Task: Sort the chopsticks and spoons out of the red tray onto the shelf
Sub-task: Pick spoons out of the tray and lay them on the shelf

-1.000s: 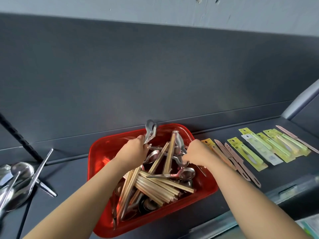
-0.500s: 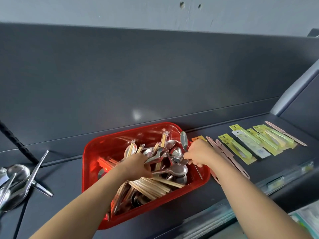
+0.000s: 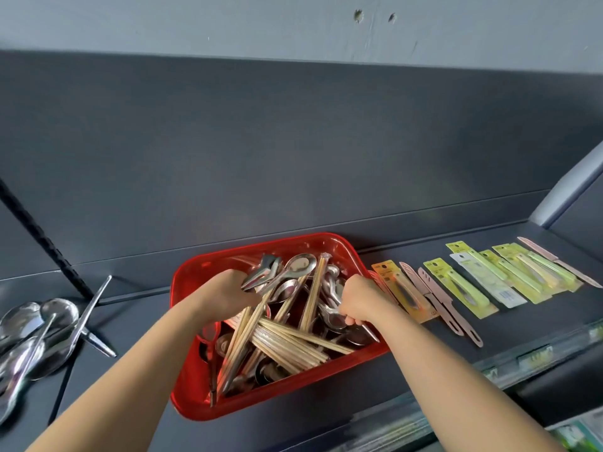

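Well, left hand (image 3: 225, 293) and right hand (image 3: 357, 300) each grip spoons (image 3: 300, 264) in the red tray (image 3: 184, 337) of jumbled chopsticks (image 3: 287, 344).

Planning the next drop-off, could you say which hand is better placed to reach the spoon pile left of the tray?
Left: the left hand grips spoons on the side nearest the spoon pile; the right hand is farther.

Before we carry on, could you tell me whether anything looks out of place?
The metal spoons left of the red tray lie heaped, handles crossing, unlike the neat row of packs on its right.
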{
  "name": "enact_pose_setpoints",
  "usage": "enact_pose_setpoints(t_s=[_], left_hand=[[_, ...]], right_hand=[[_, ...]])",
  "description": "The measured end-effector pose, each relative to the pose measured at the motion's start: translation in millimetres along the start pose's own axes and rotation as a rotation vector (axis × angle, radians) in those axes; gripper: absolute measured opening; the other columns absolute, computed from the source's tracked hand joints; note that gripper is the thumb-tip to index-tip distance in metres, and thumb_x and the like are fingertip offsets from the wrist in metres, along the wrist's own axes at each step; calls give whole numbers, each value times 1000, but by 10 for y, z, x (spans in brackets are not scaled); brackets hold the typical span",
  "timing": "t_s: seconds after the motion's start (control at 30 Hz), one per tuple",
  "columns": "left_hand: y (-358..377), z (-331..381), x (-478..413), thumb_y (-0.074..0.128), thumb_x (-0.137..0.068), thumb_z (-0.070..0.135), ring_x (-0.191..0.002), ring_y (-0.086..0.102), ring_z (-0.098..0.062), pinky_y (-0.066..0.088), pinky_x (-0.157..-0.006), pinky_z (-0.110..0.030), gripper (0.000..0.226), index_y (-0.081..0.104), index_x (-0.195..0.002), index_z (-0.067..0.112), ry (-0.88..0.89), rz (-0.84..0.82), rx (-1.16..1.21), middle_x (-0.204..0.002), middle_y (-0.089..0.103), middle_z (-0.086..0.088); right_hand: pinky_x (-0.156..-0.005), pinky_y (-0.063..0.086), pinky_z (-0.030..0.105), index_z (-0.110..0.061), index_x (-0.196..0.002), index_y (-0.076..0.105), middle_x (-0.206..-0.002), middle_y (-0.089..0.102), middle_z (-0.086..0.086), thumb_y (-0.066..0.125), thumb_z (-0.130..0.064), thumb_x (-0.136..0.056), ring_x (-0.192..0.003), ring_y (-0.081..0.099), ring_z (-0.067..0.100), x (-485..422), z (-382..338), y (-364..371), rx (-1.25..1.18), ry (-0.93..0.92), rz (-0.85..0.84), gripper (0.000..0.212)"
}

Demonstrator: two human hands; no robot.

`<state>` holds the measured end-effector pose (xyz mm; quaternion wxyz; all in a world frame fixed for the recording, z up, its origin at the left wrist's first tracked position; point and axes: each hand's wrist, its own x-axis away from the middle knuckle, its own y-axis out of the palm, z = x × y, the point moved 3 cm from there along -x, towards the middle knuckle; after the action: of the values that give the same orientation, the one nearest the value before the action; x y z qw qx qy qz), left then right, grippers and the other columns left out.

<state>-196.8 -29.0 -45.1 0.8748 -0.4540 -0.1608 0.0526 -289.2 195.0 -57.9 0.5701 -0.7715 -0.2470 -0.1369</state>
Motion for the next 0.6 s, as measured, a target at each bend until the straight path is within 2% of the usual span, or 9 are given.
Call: enact_pose_setpoints(t_s=[0.1,0.17,0.23,0.3,0.43,0.53,0.6], left_hand=[[95,-10,47,64,-85,26,-52,43,-13,33,-51,-26,20,60,-77,9,-9,7,82,-61,50,1],[134,-30,58,65,-84,26,-53,44,-15,34,-52,-27,21,61,-77,7,-26,24,115,-62,51,0],[166,-44,60,67,-82,29,-55,45,-16,35,-54,-28,24,63,-78,5,-34,37,136,-62,51,0],[188,-34,66,67,-81,28,-54,42,-15,33,-54,-28,25,61,-73,5,-37,48,147,-60,49,0],[214,13,83,64,-83,24,-53,43,-14,33,-52,-27,20,60,-73,7,-43,45,178,-60,50,1],[212,50,101,64,-85,22,-51,43,-12,32,-49,-24,18,59,-70,13,-34,56,197,-58,50,3],[200,54,95,64,-85,25,-53,44,-13,33,-51,-25,20,64,-77,7,-40,70,208,-60,51,2]], right_hand=[[-42,38,22,-10,-70,49,-61,61,2,68,-24,-88,-43,51,11,-35,-19,83,-5,-11,45,30],[-44,36,25,-12,-74,48,-65,57,-1,75,-32,-81,-50,51,13,-31,-39,111,40,-29,84,34],[-47,37,26,-12,-86,52,-72,56,-2,76,-35,-78,-56,52,14,-23,-56,141,89,-21,87,34],[-46,37,26,-12,-94,54,-72,54,-2,74,-30,-79,-55,51,14,-34,-61,163,90,-7,73,31],[-40,32,23,-8,-96,55,-62,46,-1,66,-13,-80,-47,42,13,-45,-60,156,53,-10,41,20],[-38,30,20,-1,-113,59,-56,43,0,57,-3,-77,-41,38,13,-21,-33,96,-8,-3,38,36],[-39,31,18,1,-118,57,-55,46,1,56,-3,-76,-40,39,14,3,-10,0,-14,0,67,43]])
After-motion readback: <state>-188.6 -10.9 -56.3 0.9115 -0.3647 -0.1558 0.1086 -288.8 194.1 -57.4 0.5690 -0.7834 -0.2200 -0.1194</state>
